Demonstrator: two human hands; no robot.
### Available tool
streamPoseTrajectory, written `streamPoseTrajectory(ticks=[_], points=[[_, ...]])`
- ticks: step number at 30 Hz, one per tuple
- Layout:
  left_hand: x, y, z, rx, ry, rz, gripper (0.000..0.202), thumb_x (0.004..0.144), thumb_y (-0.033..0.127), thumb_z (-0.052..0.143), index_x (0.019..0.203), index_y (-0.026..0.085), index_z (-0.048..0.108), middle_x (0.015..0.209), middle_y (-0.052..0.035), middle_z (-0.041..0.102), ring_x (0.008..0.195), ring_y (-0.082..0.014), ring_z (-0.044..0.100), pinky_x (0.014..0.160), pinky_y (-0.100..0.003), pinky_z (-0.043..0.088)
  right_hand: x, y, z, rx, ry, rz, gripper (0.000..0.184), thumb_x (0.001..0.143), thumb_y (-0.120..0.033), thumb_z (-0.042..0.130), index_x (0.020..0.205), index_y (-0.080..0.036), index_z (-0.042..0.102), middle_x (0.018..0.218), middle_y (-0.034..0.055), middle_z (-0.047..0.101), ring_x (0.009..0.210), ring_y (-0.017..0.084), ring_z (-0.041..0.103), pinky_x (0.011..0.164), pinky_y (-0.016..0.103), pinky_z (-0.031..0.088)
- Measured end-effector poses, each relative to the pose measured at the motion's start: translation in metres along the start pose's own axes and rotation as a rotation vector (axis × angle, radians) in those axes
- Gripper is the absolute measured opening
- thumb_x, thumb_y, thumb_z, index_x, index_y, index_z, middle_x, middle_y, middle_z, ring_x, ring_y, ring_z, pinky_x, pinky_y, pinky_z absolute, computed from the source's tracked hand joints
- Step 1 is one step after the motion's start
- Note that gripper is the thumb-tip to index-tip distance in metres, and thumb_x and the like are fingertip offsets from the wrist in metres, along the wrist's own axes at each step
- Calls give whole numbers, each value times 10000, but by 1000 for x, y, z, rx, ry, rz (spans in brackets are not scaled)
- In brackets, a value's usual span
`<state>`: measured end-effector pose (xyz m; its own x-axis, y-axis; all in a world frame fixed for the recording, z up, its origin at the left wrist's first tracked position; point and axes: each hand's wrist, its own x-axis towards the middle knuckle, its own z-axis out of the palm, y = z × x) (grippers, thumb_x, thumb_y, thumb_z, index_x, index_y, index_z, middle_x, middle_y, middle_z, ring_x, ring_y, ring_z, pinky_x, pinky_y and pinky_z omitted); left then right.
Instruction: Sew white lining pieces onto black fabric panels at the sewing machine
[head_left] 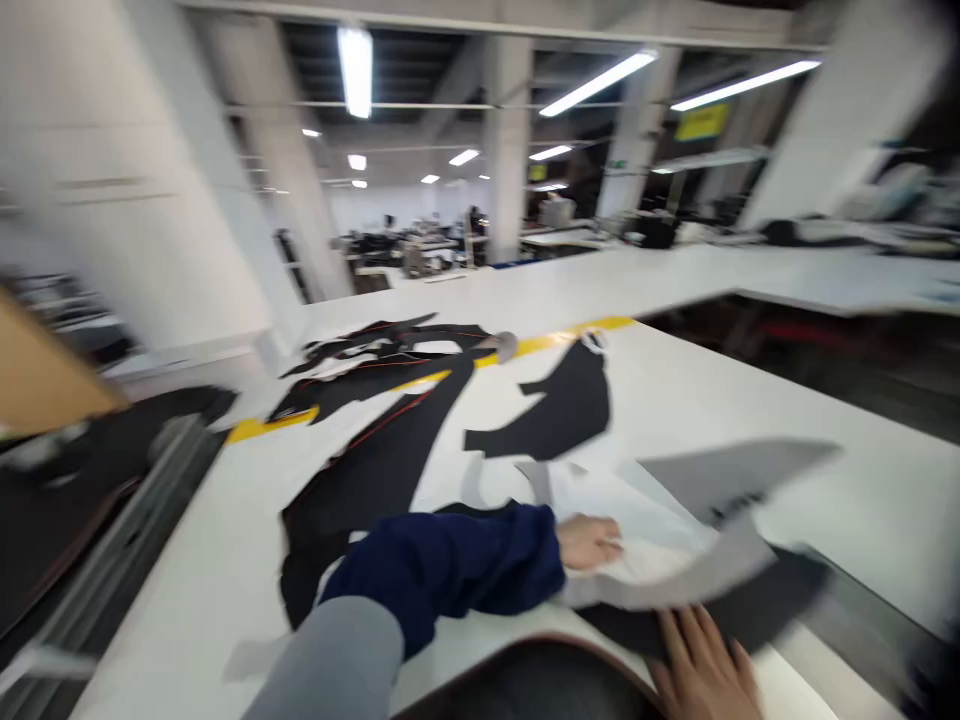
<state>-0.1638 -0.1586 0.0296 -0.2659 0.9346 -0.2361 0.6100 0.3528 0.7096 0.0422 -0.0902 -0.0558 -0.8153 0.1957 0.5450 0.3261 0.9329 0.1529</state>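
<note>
My left hand (591,542), at the end of a navy oversleeve (465,560), has its fingers closed at the left part of a white paper pattern sheet (660,545). The sheet appears pinched there; it curves up off the table, and blurred dark writing shows on a grey area to its right. Beneath the sheet lies a black fabric piece (772,600). My right hand (705,660) rests on that fabric near the front, fingers stretched out and slightly apart. Motion blur softens the details around both hands.
The white table (787,400) carries a cut black piece (574,410), a long black piece with red edging (382,470) and several more behind. Yellow tape (555,342) crosses the tabletop. Grey rails (127,540) run along the left, and a dark rounded shape (532,685) is at the front.
</note>
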Motion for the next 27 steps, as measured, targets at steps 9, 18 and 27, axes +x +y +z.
streamPoseTrajectory(ticks=[9,18,27], points=[[-9,24,4,62,-304,343,243,875,319,375,968,162,535,918,-36,579,826,-158,546,797,-287,435,-6,-42,-37,89,-266,293,392,779,-370,621,1117,-172,606,1243,130,548,1259,334,347,1067,525,181],[79,80,41,744,131,428,587,818,518,464,1304,190,427,1143,-142,517,1060,-309,470,895,-451,388,-10,-46,-45,87,-290,290,441,804,-382,591,1179,-153,548,1231,131,534,1240,336,356,1075,506,178],[71,85,94,539,-40,413,443,822,303,456,1264,287,497,1052,-13,629,957,-192,575,817,-283,440,-35,-86,-56,231,-207,406,300,804,-282,591,1087,-182,580,1116,91,586,1091,271,459,1009,465,288]])
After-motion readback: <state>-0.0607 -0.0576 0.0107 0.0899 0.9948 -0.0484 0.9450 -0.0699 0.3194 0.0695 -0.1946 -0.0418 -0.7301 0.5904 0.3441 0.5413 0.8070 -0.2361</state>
